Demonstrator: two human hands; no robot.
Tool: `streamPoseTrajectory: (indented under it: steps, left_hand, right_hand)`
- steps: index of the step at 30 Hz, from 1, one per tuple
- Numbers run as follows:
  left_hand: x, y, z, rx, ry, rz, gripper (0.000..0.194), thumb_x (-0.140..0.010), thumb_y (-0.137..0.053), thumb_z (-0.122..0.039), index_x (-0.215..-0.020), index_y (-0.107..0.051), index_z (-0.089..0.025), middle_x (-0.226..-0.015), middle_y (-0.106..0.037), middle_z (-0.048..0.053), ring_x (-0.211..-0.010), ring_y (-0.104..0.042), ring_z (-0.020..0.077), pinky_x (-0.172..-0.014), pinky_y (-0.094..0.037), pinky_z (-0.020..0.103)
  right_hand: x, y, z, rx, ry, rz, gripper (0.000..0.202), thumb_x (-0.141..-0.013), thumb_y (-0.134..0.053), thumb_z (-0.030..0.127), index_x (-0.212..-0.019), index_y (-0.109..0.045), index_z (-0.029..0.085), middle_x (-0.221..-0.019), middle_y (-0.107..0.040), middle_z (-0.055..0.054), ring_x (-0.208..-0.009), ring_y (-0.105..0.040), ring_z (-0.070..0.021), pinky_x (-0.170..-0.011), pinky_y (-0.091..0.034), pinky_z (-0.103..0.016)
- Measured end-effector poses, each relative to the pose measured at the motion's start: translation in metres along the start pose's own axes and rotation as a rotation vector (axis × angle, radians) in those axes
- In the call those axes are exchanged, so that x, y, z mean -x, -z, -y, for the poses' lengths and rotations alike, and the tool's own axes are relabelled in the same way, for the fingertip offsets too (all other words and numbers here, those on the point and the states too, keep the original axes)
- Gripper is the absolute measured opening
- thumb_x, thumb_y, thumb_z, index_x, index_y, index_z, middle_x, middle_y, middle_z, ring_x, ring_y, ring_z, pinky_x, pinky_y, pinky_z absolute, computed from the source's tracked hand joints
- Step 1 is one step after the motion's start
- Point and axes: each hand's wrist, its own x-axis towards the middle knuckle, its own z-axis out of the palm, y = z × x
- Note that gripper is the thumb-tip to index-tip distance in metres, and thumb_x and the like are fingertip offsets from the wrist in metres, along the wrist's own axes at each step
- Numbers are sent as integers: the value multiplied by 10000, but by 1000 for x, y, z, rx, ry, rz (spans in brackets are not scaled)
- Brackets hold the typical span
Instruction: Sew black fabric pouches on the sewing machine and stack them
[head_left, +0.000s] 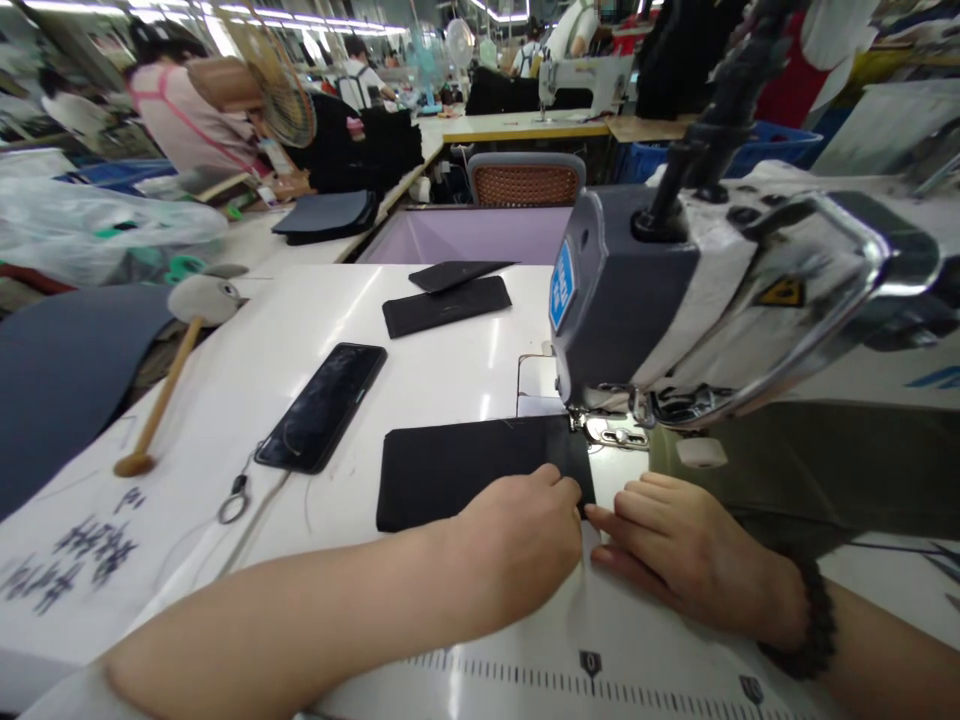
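**Tube lights burned over a crowded sewing floor**

Rows of bright tube lights [300, 18] ran beneath a dim ceiling. Under them, the workshop stretched back, blurred toward its far end. A glossy white worktable [442, 385] filled the foreground, and a lavender trough [465, 236] lay along its far edge. Beyond that stood a chair [526, 182] with a woven brown back, in front of a pale, yellow-edged table [495, 128] bearing a white sewing machine [589, 84]. A blue basket [776, 147] sat to the right. At left, a person in pink [180, 120] worked near a round fan [289, 108] and heaped black fabric [366, 150]; a paler fan [460, 43] stood farther back.
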Motion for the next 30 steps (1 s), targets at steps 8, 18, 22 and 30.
streamPoseTrajectory:
  steps: [8,18,22,30]
  left_hand:
    - [-3,-3,11,12,53,-73,67,-748,-567,-94,-708,-614,-120,-826,-625,88,-806,-542,194,-649,-410,289]
    - [-9,-3,32,53,183,-124,97,-791,-516,-91,-836,-601,-98,-976,-597,111,-906,-537,200,-712,-449,270]
    - [-14,-7,40,-9,179,-154,91,-791,-525,-104,-845,-598,-104,-1009,-596,100,-971,-513,194,-802,-431,268]
    - [-19,-17,52,21,224,-269,172,-841,-452,-99,-952,-582,-75,-1062,-563,115,-1022,-498,206,-837,-438,283]
  right_hand:
    - [0,-4,-6,20,-93,36,291,-887,-390,296,-944,-608,111,-638,-549,-35,-574,-499,-130,-543,-392,-276]
    - [0,-15,-16,72,-273,72,377,-870,-410,370,-1083,-561,98,-833,-611,-97,-741,-560,-197,-660,-445,-335]
    - [1,-17,-18,79,-330,93,396,-861,-427,372,-1132,-533,104,-886,-617,-108,-788,-564,-204,-693,-453,-337]
    - [-1,-16,-17,65,-339,97,376,-839,-472,345,-1118,-540,103,-891,-614,-106,-813,-560,-219,-706,-458,-351]
